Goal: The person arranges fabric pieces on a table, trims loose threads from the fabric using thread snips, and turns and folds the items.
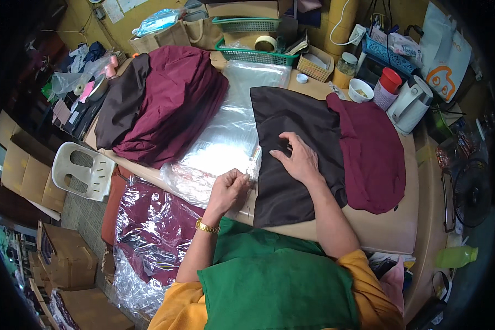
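A folded dark brown cloth (291, 165) lies flat on the table in front of me. My right hand (297, 157) rests palm down on it, fingers spread. To its left my left hand (228, 190) pinches the edge of a clear plastic bag (225, 132) from a stack of such bags beside the brown cloth. A gold watch is on my left wrist. A folded maroon cloth (371, 159) lies to the right, overlapping the brown cloth's edge.
A pile of maroon and brown cloths (159, 104) sits at the table's far left. Bagged maroon cloths (154, 231) lie low at my left. A white kettle (410, 104), cups, jars and green baskets (253, 55) line the back. A white plastic chair (82, 170) and cardboard boxes stand at left.
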Demonstrator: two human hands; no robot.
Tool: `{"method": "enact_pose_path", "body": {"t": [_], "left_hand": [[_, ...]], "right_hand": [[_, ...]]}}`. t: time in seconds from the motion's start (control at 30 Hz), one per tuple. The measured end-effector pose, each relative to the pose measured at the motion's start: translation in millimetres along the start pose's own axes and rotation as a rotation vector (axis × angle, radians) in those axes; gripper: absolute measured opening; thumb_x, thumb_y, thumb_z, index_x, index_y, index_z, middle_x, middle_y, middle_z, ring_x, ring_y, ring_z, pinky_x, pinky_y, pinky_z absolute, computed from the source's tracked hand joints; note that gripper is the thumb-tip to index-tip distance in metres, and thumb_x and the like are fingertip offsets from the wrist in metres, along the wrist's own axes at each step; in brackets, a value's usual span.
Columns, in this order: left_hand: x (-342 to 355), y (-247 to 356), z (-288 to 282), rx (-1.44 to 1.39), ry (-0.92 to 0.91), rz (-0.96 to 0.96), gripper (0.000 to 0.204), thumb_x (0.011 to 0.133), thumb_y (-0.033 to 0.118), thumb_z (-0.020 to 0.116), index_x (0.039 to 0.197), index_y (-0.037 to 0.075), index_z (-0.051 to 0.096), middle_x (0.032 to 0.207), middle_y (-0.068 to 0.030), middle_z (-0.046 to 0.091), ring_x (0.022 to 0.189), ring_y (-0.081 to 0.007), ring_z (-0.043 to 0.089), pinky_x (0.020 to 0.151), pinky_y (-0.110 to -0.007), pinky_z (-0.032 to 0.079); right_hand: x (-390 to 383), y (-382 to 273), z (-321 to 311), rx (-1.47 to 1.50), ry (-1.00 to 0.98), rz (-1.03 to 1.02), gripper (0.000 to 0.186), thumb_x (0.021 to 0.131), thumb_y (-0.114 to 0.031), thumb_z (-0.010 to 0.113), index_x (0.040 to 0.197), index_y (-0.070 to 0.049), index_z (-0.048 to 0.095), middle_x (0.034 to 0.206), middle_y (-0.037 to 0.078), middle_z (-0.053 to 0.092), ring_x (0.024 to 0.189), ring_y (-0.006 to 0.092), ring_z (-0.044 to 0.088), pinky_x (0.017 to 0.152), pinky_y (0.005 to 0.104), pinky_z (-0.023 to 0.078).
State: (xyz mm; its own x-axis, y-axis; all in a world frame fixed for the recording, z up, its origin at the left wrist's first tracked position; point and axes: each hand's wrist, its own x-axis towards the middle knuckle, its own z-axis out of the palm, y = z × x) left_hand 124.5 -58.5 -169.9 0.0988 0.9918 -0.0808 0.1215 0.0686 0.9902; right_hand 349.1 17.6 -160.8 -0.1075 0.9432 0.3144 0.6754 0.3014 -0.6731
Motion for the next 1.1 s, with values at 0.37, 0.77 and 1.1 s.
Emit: {"method": "enact_pose_path", "body": {"t": [0.37,0.77,1.1], "left_hand": [[5,11,17,-0.076,0.239,0.003,0.044,0.098,0.043,0.055,0.097,0.0,0.064,0.076,-0.0069,0.064,0.065,-0.0136,0.06,0.055,-0.028,0.047],[-42,0,-78,0.267,0.269,-0.02,0.039,0.101,0.028,0.053,0.074,0.001,0.061,0.06,0.0012,0.051,0.056,-0.0082,0.042,0.053,-0.027,0.037],[-18,-9,52,0.327,0.18,0.25,0.043,0.097,0.034,0.059,0.114,-0.005,0.055,0.089,-0.02,0.067,0.077,-0.0281,0.069,0.069,-0.039,0.052]], "right_hand": [[-8,5,16,-0.021,0.033,0.02,0.034,0.085,-0.032,0.073,0.106,-0.008,0.06,0.101,0.01,0.067,0.087,0.0282,0.066,0.075,0.0417,0.051],[2,33,17,-0.093,0.165,0.056,0.03,0.089,-0.034,0.068,0.094,-0.004,0.064,0.081,0.017,0.069,0.079,0.0358,0.067,0.068,0.0437,0.049],[3,25,15,-0.102,0.121,0.11,0.033,0.091,-0.037,0.065,0.097,-0.005,0.064,0.087,0.017,0.07,0.083,0.0373,0.066,0.072,0.046,0.049]]}}
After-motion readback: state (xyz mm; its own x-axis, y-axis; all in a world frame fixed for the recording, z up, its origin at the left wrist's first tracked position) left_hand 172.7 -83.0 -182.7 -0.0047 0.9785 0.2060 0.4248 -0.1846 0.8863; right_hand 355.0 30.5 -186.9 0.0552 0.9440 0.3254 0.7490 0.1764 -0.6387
